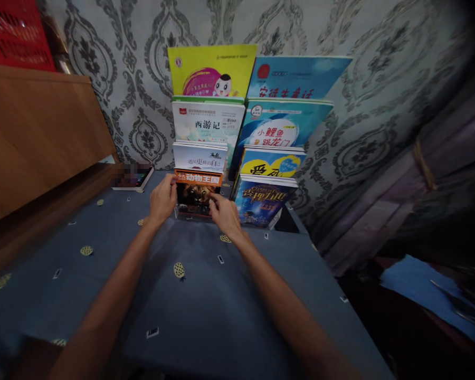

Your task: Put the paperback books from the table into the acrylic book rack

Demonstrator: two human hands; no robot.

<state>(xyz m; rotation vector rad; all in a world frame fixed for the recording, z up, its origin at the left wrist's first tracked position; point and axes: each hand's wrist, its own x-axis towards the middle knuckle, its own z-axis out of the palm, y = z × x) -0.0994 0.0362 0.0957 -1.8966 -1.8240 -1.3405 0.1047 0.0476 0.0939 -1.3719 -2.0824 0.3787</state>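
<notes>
Lion-cover book [195,194], orange title band over a dark photo, upright and facing me, lowest front row on the left, my fingers [170,183] on its top-left corner and right side

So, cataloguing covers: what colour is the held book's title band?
Orange title band on the book; head view.

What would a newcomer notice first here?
The stepped rows of bright picture books against the patterned wallpaper, centre frame, with a yellow book topmost on the left. Next, the front row: the left hand grips the left edge of the lion-cover book and the right hand touches its cover. All of it sits on a blue tablecloth dotted with small pineapples.
</notes>
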